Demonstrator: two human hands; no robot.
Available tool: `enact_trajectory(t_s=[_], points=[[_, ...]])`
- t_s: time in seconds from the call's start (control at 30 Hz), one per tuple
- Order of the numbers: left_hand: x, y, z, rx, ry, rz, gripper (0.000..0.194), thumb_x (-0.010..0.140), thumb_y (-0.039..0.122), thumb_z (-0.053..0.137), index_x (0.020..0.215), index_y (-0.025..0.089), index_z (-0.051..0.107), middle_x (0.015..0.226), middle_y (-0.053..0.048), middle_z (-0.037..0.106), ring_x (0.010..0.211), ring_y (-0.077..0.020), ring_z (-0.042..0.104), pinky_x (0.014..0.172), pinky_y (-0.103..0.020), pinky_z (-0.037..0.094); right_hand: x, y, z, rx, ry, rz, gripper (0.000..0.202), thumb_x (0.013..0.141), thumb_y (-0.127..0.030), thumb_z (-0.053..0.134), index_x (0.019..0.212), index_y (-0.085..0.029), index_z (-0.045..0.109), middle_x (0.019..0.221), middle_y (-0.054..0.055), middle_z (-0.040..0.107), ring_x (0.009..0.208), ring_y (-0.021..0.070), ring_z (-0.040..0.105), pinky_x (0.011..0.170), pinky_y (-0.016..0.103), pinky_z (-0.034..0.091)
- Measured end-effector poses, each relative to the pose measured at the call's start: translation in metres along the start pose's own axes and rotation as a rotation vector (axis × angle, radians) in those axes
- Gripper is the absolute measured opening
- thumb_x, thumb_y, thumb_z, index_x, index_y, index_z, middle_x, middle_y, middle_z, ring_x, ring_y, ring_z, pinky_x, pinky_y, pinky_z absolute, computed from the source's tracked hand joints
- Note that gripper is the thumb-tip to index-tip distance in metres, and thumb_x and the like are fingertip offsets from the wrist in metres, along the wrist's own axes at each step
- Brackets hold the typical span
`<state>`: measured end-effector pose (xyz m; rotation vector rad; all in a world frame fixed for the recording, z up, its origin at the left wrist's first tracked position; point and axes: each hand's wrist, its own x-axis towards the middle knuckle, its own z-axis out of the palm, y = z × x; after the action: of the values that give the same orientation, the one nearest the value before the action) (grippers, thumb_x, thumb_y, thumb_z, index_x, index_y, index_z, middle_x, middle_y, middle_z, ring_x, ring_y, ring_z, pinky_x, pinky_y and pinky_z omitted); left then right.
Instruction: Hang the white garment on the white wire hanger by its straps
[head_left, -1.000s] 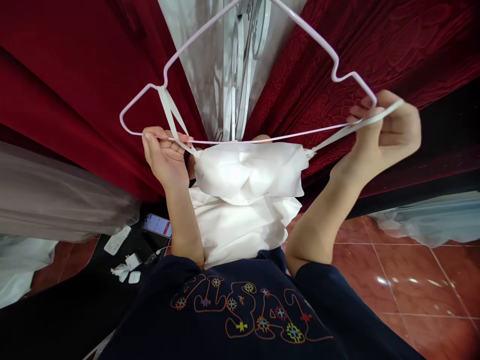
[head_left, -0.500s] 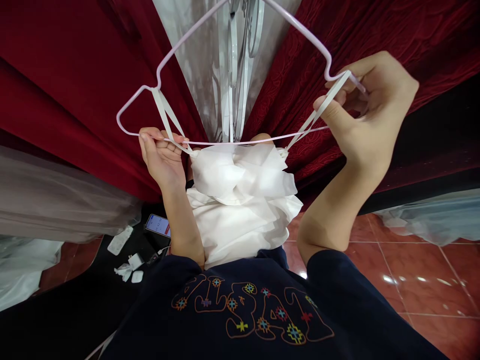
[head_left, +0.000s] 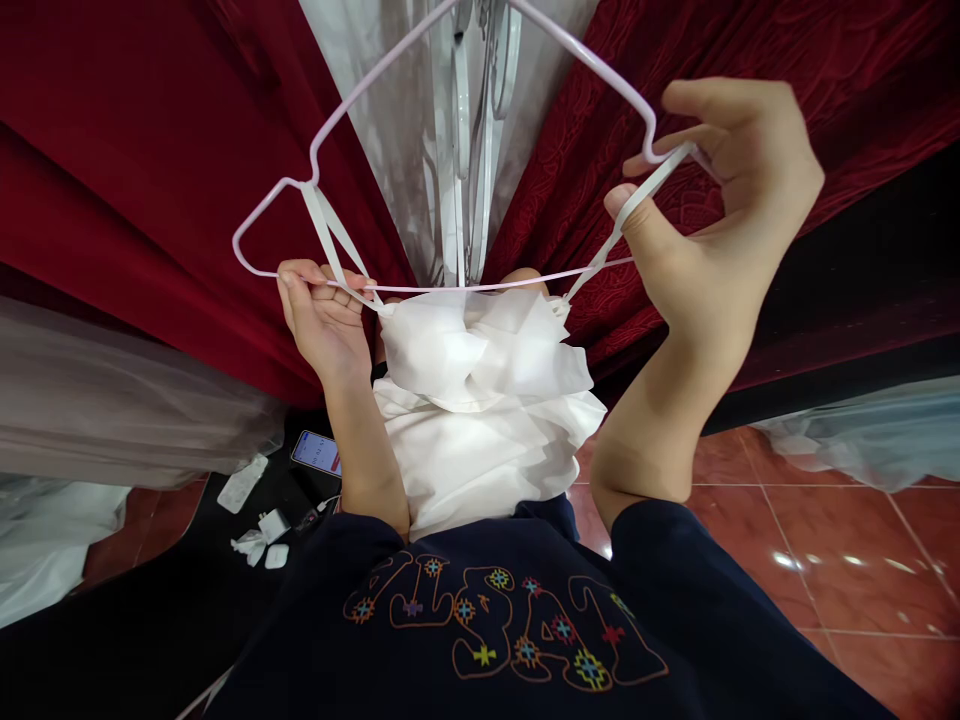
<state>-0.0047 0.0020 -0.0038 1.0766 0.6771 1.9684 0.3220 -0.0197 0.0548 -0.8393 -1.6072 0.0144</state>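
Dark-red curtains (head_left: 112, 180) behind. White ruffled spaghetti-strap garment (head_left: 480, 375) sits below the bottom edge of the lilac hanger (head_left: 585, 54), left strap (head_left: 323, 228) looped at its left notch. Left hand (head_left: 328, 322) pinches that edge near its left end. Right hand (head_left: 754, 205): fingers spread around the right end, thumb against the right strap (head_left: 652, 183). Step looks like seating that strap; next calls for easing the thumb clear without dragging the loop off.

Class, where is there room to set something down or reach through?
Bare: black surface left of the navy shirt, below the power adapter. Possibly passable: inside the hanger, between the straps. Crowded: around the left hand, right hand and smartphone.
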Motion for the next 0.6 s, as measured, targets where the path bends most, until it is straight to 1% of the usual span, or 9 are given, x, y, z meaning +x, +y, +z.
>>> enact_trajectory(t_s=[0.03, 0.1, 0.17, 0.2, 0.33, 0.43, 0.5, 0.57, 0.6], points=[[0.0, 0.0, 0.0, -0.014, -0.008, 0.005, 0.039, 0.127, 0.037, 0.028, 0.096, 0.025, 0.048, 0.07, 0.004, 0.068, 0.067, -0.0142, 0.07, 0.072, -0.033, 0.052, 0.0, 0.001, 0.001, 0.052, 0.024, 0.017, 0.051, 0.091, -0.025, 0.089, 0.14, -0.03, 0.076, 0.136, 0.006, 0.074, 0.111, 0.0175, 0.077, 0.105, 0.038, 0.063], [0.0, -0.001, -0.001, -0.024, -0.011, 0.011, 0.038, 0.126, 0.037, 0.029, 0.096, 0.025, 0.048, 0.07, 0.004, 0.068, 0.066, -0.0146, 0.069, 0.072, -0.033, 0.052, 0.002, -0.001, 0.003, 0.101, 0.076, 0.125, 0.055, 0.084, -0.019, 0.095, 0.136, -0.03, 0.079, 0.138, 0.004, 0.072, 0.112, 0.0173, 0.078, 0.11, 0.037, 0.062], [-0.001, -0.001, 0.0, 0.004, 0.001, 0.012, 0.033, 0.125, 0.041, 0.037, 0.096, 0.025, 0.045, 0.071, 0.004, 0.068, 0.066, -0.0159, 0.069, 0.073, -0.034, 0.053, 0.005, -0.004, 0.005, 0.132, 0.107, 0.232, 0.058, 0.077, -0.019, 0.099, 0.13, -0.031, 0.081, 0.137, 0.002, 0.072, 0.113, 0.0177, 0.079, 0.112, 0.037, 0.062], [-0.001, -0.001, 0.0, 0.028, 0.006, 0.012, 0.033, 0.124, 0.044, 0.041, 0.097, 0.026, 0.044, 0.071, 0.004, 0.068, 0.066, -0.0165, 0.069, 0.074, -0.034, 0.054, 0.007, -0.006, 0.006, 0.148, 0.103, 0.243, 0.061, 0.073, -0.022, 0.102, 0.13, -0.032, 0.081, 0.137, 0.001, 0.071, 0.114, 0.0182, 0.079, 0.111, 0.036, 0.062], [-0.002, -0.001, 0.001, 0.106, 0.005, 0.01, 0.035, 0.123, 0.05, 0.042, 0.097, 0.027, 0.042, 0.073, 0.004, 0.067, 0.067, -0.0168, 0.069, 0.077, -0.035, 0.054, 0.014, -0.009, 0.011, 0.143, 0.037, 0.065, 0.077, 0.068, -0.038, 0.106, 0.139, -0.032, 0.076, 0.131, 0.002, 0.071, 0.117, 0.0205, 0.079, 0.105, 0.034, 0.062], [-0.003, 0.0, 0.001, 0.082, -0.011, 0.002, 0.035, 0.122, 0.051, 0.045, 0.097, 0.027, 0.043, 0.073, 0.003, 0.068, 0.069, -0.018, 0.07, 0.076, -0.035, 0.054, 0.013, -0.012, 0.013, 0.113, 0.037, 0.063, 0.071, 0.075, -0.038, 0.102, 0.141, -0.033, 0.076, 0.133, 0.002, 0.071, 0.121, 0.0218, 0.077, 0.106, 0.036, 0.061], [-0.004, 0.001, 0.002, 0.054, -0.006, -0.012, 0.037, 0.118, 0.055, 0.054, 0.096, 0.027, 0.045, 0.074, 0.001, 0.069, 0.071, -0.0204, 0.072, 0.075, -0.036, 0.055, 0.006, -0.019, 0.015, 0.098, 0.078, 0.018, 0.056, 0.085, -0.04, 0.094, 0.138, -0.036, 0.079, 0.137, 0.0, 0.073, 0.131, 0.024, 0.073, 0.115, 0.042, 0.057], [-0.006, 0.002, 0.004, 0.027, 0.012, -0.029, 0.039, 0.113, 0.058, 0.063, 0.094, 0.027, 0.049, 0.075, 0.0, 0.07, 0.072, -0.0228, 0.073, 0.074, -0.036, 0.057, -0.005, -0.032, 0.02, 0.047, 0.222, -0.05, 0.038, 0.094, -0.043, 0.083, 0.132, -0.04, 0.082, 0.135, -0.003, 0.074, 0.138, 0.0261, 0.066, 0.125, 0.05, 0.05], [-0.006, 0.003, 0.005, 0.017, 0.021, -0.039, 0.04, 0.112, 0.059, 0.066, 0.094, 0.028, 0.051, 0.075, -0.001, 0.071, 0.073, -0.0234, 0.073, 0.074, -0.036, 0.057, -0.012, -0.039, 0.023, 0.012, 0.313, -0.064, 0.03, 0.098, -0.044, 0.078, 0.128, -0.042, 0.083, 0.13, -0.003, 0.074, 0.137, 0.026, 0.064, 0.124, 0.052, 0.049]])
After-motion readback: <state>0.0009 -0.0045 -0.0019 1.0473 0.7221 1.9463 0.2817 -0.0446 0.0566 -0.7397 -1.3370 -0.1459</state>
